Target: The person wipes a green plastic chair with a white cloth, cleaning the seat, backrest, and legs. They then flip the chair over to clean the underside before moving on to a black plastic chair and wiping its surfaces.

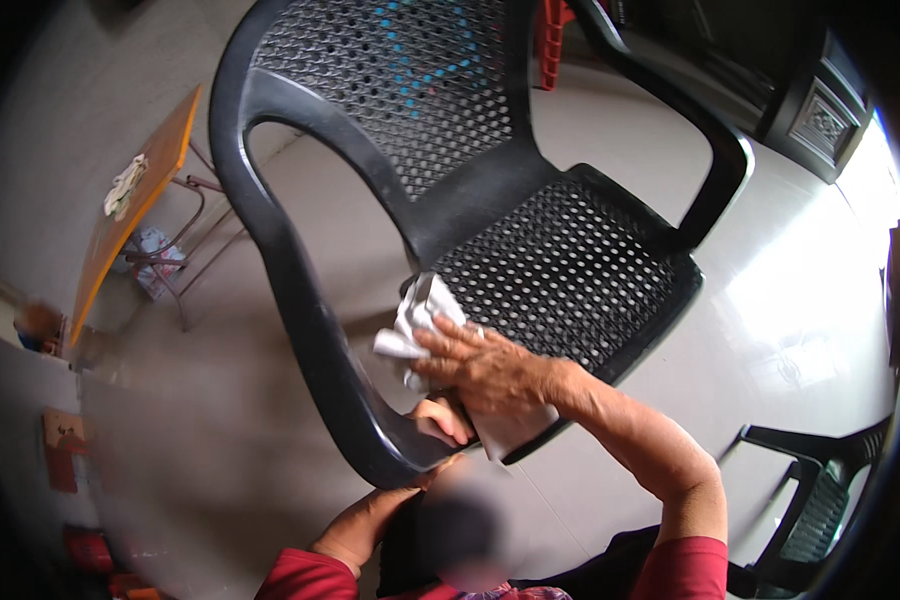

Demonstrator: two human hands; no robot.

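Observation:
A black plastic armchair (450,225) with a woven-pattern seat and back stands tilted in front of me. My right hand (495,372) presses a crumpled white cloth (430,305) against the near left part of the seat, its fingers stretched over the fabric. A pale flap of cloth also shows below that palm. Lower down, my left hand (444,422) is closed around the chair by the front end of its left armrest (370,430). My right forearm hides part of the seat's front edge.
An orange-topped folding table (140,215) at the left carries a light cloth (125,188), with a plastic bag (158,260) beneath it. At lower right stands a dark green chair (820,510). A red plastic piece (550,45) is behind the armchair; a dark patterned panel (822,115) sits far right.

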